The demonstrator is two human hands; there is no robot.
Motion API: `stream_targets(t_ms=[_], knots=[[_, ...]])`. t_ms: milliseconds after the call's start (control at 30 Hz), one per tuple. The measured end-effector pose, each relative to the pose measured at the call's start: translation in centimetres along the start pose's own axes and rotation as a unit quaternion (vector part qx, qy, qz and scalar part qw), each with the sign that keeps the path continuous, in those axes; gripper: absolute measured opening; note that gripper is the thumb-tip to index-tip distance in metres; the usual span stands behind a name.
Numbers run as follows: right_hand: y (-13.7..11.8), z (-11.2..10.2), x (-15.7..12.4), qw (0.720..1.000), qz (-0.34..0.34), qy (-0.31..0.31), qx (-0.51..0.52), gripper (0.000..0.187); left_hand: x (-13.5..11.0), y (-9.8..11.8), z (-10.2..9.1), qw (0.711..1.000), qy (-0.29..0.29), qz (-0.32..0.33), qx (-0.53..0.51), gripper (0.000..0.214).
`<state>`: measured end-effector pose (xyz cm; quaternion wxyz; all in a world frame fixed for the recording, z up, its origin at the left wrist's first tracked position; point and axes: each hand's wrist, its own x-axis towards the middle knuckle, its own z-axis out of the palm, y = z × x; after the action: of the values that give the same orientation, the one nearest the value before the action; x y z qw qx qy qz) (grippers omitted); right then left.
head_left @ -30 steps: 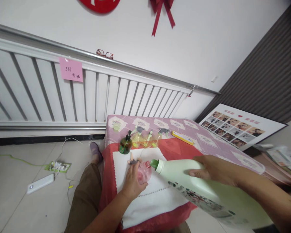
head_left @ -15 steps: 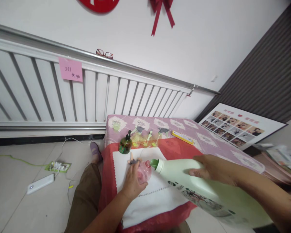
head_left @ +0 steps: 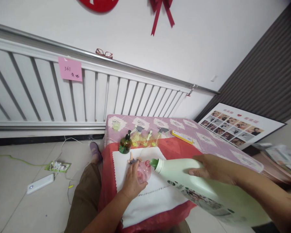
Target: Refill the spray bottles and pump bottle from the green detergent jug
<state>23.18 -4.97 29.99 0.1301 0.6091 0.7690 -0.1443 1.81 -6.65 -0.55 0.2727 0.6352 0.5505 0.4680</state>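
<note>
My left hand point(head_left: 133, 181) is wrapped round a small clear pink bottle point(head_left: 144, 171), whose open neck points right. My right hand point(head_left: 210, 170) grips a large pale green detergent jug point(head_left: 177, 166) tipped nearly on its side. The jug's green spout point(head_left: 154, 163) meets the mouth of the pink bottle. Whether liquid is flowing cannot be made out. Beyond my left fingers lies a dark grey spray head point(head_left: 134, 161) on the white cloth point(head_left: 157, 202). A dark green pump bottle point(head_left: 125, 144) stands just behind the cloth.
Several clear spray and pump bottles point(head_left: 148, 139) stand in a row at the back. A yellow box point(head_left: 181, 137) and a small pale green cap point(head_left: 116, 126) lie on the patterned table cover point(head_left: 199, 136). A radiator point(head_left: 97, 97) runs behind; a power strip point(head_left: 58, 166) sits on the floor.
</note>
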Motion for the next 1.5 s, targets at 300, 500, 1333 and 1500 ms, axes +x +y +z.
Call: stream_targets(t_ms=[300,500,1333,1500], knots=[[-0.33,-0.42,-0.27,0.999,-0.006,-0.043,0.013,0.042,-0.07,-0.10,0.14,1.000,0.007,0.009,0.000,0.096],[-0.61,-0.48,-0.33,0.999,-0.007,-0.038,0.011,0.043,-0.07,-0.17,0.16,1.000,0.002,0.010,0.001,0.097],[-0.47,-0.42,-0.37,0.999,0.008,-0.024,0.025,0.040,-0.03,0.03,0.07,1.000,0.001,0.000,0.004,0.096],[-0.27,-0.13,-0.22,0.999,-0.003,-0.012,0.039,0.036,-0.04,-0.05,0.10,1.000,-0.004,0.001,0.004,0.097]])
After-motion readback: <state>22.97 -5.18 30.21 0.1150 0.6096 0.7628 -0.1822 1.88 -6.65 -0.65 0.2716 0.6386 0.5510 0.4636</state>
